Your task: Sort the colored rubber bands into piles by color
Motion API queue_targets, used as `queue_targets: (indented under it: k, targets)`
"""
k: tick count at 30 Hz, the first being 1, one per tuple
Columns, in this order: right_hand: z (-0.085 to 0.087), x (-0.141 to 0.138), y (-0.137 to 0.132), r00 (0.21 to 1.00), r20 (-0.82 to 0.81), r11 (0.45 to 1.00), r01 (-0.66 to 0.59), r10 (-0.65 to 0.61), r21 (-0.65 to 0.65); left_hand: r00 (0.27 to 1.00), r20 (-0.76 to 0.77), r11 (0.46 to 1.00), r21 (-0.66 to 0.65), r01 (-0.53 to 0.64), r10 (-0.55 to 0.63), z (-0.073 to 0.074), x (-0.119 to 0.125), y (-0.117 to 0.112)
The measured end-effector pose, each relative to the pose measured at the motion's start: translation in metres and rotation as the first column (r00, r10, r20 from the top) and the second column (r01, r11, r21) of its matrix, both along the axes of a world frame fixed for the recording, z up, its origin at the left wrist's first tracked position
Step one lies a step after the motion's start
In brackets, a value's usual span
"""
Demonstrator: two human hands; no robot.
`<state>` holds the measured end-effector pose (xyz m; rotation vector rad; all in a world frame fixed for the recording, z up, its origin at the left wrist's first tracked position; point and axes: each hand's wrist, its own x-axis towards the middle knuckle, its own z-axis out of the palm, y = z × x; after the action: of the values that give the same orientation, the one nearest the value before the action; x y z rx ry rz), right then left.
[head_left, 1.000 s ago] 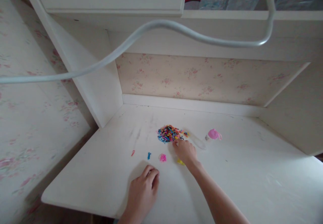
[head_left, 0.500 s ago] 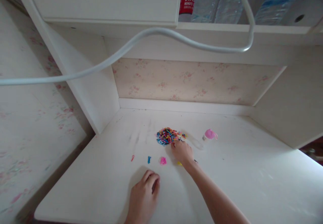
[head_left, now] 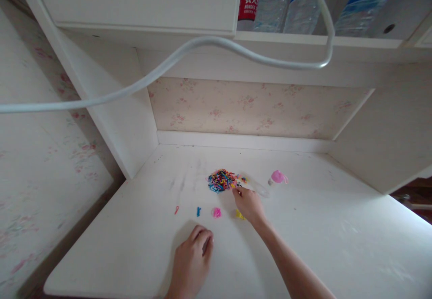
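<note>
1. Left hand point(head_left: 191, 258): curled on desk point(head_left: 320, 236); whether closed, cannot tell.
2. Bands point(head_left: 221, 181): heaped on desk.
3. Right hand point(head_left: 249, 203): arm extended, fingers bent down at bands' edge; grip cannot be told.
4. Bottle point(head_left: 248, 4) on shelf point(head_left: 276, 39): red label reads "农夫", "NONGFU".

head view, forward-down over desk point(head_left: 128, 245)

Mixed blue, black, red, yellow and pink in the heap of small bands point(head_left: 221, 180), but only one colour each in the red loop point(head_left: 176, 210), the blue bunch point(head_left: 198, 211), the bright pink bunch point(head_left: 217, 212) and the yellow bunch point(head_left: 240, 215). Pink on the rounded object point(head_left: 278, 176), and white on the desk point(head_left: 135, 249). Pale cream with small pink flowers on the wallpaper point(head_left: 229, 105), red with white letters on one bottle label point(head_left: 249, 3).
</note>
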<state>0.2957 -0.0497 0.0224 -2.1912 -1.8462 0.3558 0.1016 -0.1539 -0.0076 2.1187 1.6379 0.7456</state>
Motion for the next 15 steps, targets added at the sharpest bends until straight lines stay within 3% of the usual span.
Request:
queue_targets:
  k: [8, 15]
  targets:
    - [0.001, -0.024, -0.052, 0.996, 0.079, 0.994, -0.054, 0.047, 0.091, 1.000, -0.006, 0.999, 0.034, -0.003, 0.004, -0.002, 0.001, 0.000]
    - [-0.002, -0.045, -0.062, 0.980, 0.167, 0.989, -0.124, 0.110, 0.074, 1.000, -0.003, 0.999, 0.041, -0.003, 0.003, -0.001, 0.000, 0.000]
